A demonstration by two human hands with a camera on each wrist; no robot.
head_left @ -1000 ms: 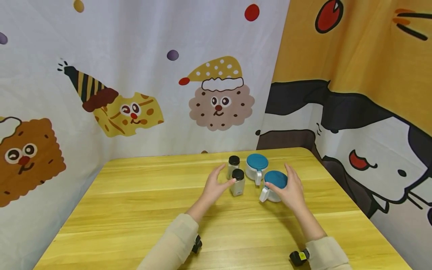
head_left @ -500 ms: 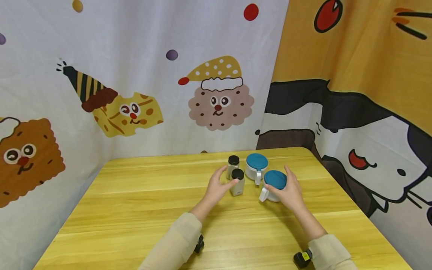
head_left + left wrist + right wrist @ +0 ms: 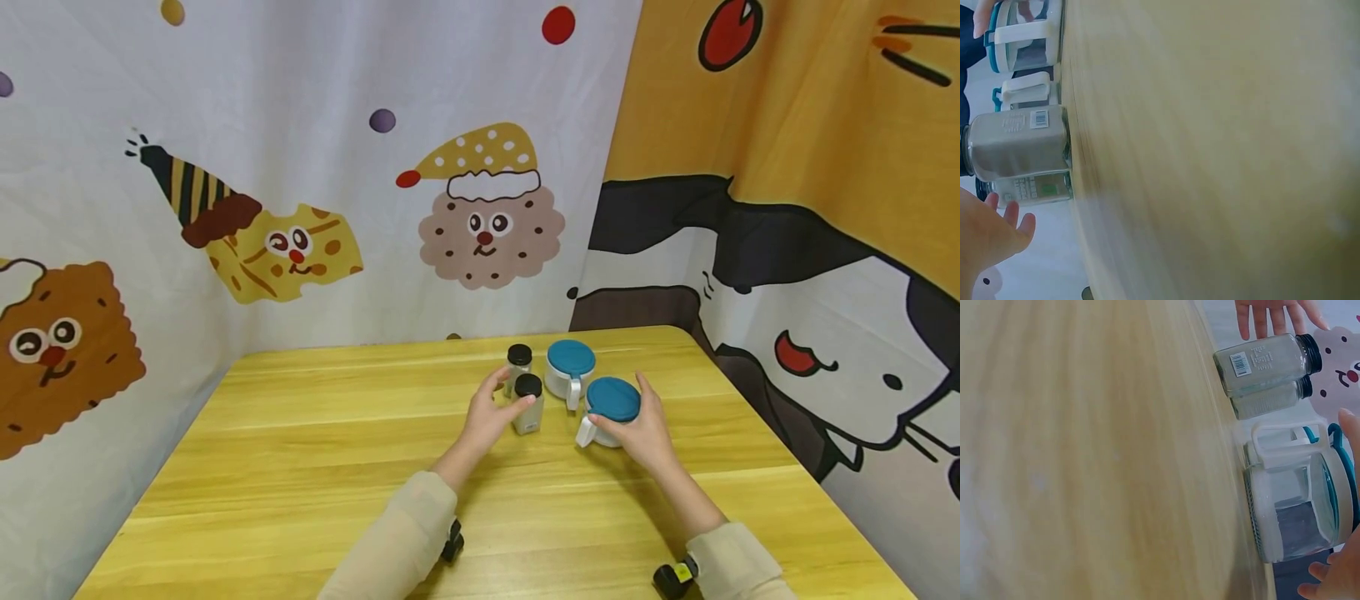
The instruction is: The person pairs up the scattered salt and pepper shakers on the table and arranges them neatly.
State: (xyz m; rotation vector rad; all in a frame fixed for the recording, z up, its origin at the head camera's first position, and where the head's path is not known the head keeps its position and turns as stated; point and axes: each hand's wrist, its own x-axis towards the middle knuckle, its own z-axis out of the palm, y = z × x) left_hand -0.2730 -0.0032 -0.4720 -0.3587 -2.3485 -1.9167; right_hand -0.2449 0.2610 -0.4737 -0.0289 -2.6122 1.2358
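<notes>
Two glass spice jars with black lids stand upright, the front jar (image 3: 529,421) nearer and the rear jar (image 3: 519,356) just behind it. My left hand (image 3: 486,419) is beside the jars with fingers and thumb spread; its thumb overlaps the front jar in the head view, and contact is unclear. To the right stand two clear, blue-lidded containers with white handles. Around the front container (image 3: 1300,519) my right hand (image 3: 647,429) is spread, thumb near the lid above the handle and fingers on the far right side. Whether it touches is unclear. The rear container (image 3: 571,358) stands apart from both hands.
All four vessels stand near the back right of the wood-grain table (image 3: 315,467). A cartoon-printed curtain (image 3: 322,125) hangs behind the table and along its right side. Small black devices, such as the right wrist camera (image 3: 673,579), sit at both wrists.
My left hand has shifted slightly right and closer to the jars. My right hand has barely moved about the front container. Jars and containers stay in place.
</notes>
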